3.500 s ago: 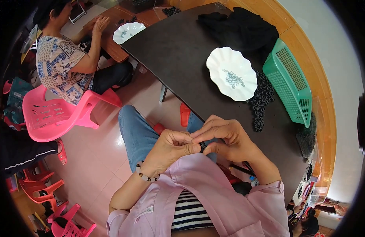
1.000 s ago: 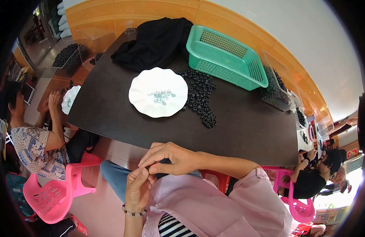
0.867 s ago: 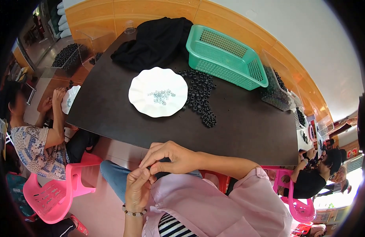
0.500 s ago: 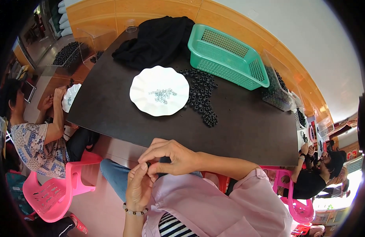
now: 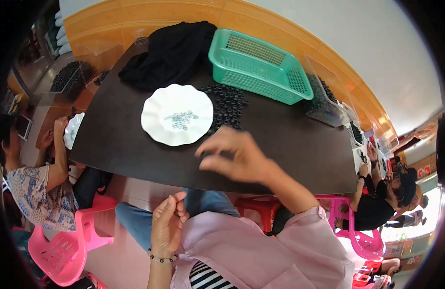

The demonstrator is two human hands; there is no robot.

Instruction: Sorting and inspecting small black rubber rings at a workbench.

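Note:
My right hand (image 5: 234,156) is over the table, just in front of a heap of small black ring-shaped pieces (image 5: 228,103). Its thumb and index finger stand apart with nothing visible between them. Down by my lap, past the table's front edge, my left hand (image 5: 167,219) is closed, with thumb and fingers drawn together. Whatever it may hold is too small or hidden to make out. A white scalloped plate (image 5: 155,103) lies left of the heap, with a scatter of tiny clear pieces (image 5: 181,120) in its middle.
Behind the heap sits a green plastic basket (image 5: 261,79). Black cloth (image 5: 172,55) lies at the back left of the dark table (image 5: 299,149). A clear bin (image 5: 323,106) of black pieces stands at the right. Co-workers (image 5: 34,192) sit on both sides, near pink chairs (image 5: 63,250).
My hands were together over my lap, fingering a small dark piece. The right has moved away, forward and right over the table, its fingers parting. The left stays low. The view has shifted slightly.

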